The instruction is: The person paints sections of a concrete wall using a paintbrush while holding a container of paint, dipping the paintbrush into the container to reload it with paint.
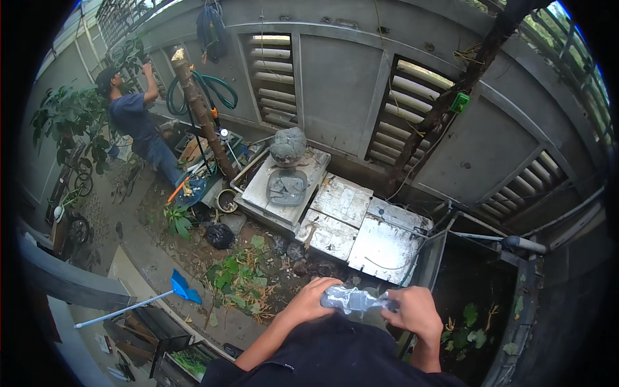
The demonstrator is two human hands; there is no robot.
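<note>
Between my hands is a greyish bundle in shiny clear plastic (355,299), held level in front of my dark shirt; what is inside cannot be made out. My left hand (316,299) grips its rounded left end. At the other end, the fingers of my right hand (415,310) pinch the narrower, bunched plastic. Beyond the bundle lie white, weathered panels (387,244) along the wall. Cut green leaves and yellowed stems (237,280) lie on the soil to the left of my left hand.
Right of me is a dark water tank (476,280) with floating leaves. A blue-headed broom (184,288) lies at left. Another person (138,121) stands by a plant, arm raised. A cut trunk (203,113) carries a green hose. A plastic tub (287,187) rests on a slab.
</note>
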